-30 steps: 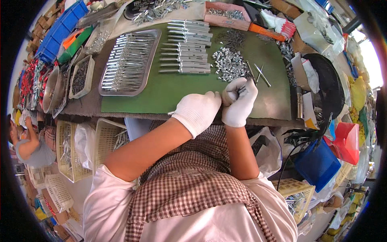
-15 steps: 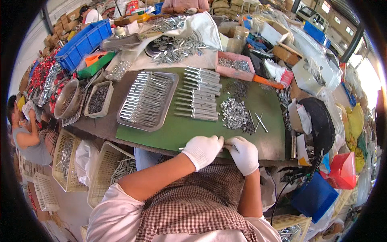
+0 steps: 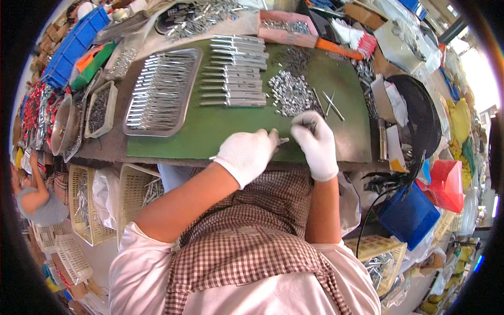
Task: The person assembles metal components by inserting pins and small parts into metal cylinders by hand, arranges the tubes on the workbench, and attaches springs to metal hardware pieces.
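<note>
My left hand (image 3: 245,153), in a white glove, is closed around a thin metal rod (image 3: 284,140). One tip of the rod sticks out past my fingers and its other end shows by my wrist. Apart from it, my right hand (image 3: 316,144), also gloved, hovers at the near side of a pile of small silver metal pieces (image 3: 290,93). Its fingers look curled but are smeared by motion, so whether they hold anything is unclear. Two crossed thin rods (image 3: 333,107) lie right of the pile. Left of it, several flat metal handles with thin shafts (image 3: 234,72) are lined up.
A metal tray (image 3: 185,113) of slim metal pieces rests on the green mat (image 3: 210,134). Dark small parts (image 3: 294,60) lie behind the silver pile. Farther back is a pink bin (image 3: 287,37) beside an orange-handled brush (image 3: 341,48). Plastic baskets (image 3: 128,195) stand below the table edge.
My hands, close together before, are now apart. The right one has moved forward toward the silver pile, while the left keeps the rod. The view has shifted, bringing the table higher in the picture.
</note>
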`<state>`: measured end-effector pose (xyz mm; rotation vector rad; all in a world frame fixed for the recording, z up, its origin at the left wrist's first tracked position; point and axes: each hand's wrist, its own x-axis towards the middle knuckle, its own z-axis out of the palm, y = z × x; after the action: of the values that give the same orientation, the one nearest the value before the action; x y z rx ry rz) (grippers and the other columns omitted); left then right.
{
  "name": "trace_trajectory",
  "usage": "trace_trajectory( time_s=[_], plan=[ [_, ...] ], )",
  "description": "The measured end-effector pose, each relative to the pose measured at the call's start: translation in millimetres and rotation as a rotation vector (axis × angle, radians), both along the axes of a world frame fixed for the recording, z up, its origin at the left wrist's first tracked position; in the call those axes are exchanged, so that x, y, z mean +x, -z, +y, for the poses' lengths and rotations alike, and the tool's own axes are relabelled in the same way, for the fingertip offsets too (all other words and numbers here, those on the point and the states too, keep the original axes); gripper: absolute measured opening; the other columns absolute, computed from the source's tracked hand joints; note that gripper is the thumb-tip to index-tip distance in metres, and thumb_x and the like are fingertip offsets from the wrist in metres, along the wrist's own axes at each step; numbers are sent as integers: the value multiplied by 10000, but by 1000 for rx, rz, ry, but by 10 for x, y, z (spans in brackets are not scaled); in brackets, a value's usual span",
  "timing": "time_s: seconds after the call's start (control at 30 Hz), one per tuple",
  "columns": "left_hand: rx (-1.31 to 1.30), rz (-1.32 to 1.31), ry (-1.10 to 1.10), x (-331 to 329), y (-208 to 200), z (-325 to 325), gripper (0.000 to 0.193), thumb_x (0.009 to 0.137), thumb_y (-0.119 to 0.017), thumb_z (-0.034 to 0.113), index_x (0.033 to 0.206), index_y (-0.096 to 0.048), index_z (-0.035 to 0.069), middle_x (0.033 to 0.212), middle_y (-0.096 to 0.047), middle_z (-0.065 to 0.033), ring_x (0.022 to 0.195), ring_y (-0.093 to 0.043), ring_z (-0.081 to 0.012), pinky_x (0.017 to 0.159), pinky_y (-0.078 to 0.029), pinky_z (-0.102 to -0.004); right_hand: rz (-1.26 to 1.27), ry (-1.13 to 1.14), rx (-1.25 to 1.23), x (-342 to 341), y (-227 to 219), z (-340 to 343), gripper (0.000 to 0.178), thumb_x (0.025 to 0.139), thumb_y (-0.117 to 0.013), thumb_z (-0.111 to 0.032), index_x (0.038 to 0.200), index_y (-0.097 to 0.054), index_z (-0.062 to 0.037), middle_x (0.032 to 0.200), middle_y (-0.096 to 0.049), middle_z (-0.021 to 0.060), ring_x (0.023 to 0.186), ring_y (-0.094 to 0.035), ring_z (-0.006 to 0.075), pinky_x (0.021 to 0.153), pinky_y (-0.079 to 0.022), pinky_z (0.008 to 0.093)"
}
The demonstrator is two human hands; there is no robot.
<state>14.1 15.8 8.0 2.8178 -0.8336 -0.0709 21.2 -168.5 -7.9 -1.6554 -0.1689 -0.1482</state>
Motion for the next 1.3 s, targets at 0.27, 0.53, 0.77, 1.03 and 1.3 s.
trace_trajectory(
  time_s=[0.27,0.53,0.77,1.03,1.3],
  plan=[
    [-8,-36,22,-48,71,-8,372,963,-577,311,1223,-613,48,827,-653,-136,657,-691,-316,578,-567,-413,78,-47,1051,96,180,318,547,1042,-326,-428,646,-439,-68,538,-293,-3,447,-237,126,438,-173,309],
    [-44,-21,4,-59,76,-14,318,960,-579,292,1159,-630,49,813,-647,-140,644,-689,-323,570,-566,-419,150,-55,1069,131,156,341,517,1029,-356,-372,613,-418,-71,526,-326,-3,453,-259,114,445,-187,299],
    [25,-75,23,-46,49,-93,169,932,-560,199,962,-615,42,795,-670,-135,642,-708,-299,552,-576,-402,43,107,441,32,183,389,479,1020,-353,-212,576,-443,-60,556,-503,29,491,-374,85,478,-253,270],
    [-5,6,-10,-22,-17,188,229,944,-582,314,924,-613,88,846,-653,-95,738,-689,-313,649,-562,-431,82,-1,987,91,351,272,513,1003,-364,-417,606,-421,-95,506,-308,22,430,-277,153,413,-199,315],
    [-195,-460,-822,-1466,114,2178,258,914,-654,288,1070,-694,87,990,-692,-152,883,-675,-333,756,-537,-394,68,50,789,67,259,138,471,1025,-379,-387,639,-399,-118,547,-301,-11,444,-280,102,417,-194,279]
  ],
)
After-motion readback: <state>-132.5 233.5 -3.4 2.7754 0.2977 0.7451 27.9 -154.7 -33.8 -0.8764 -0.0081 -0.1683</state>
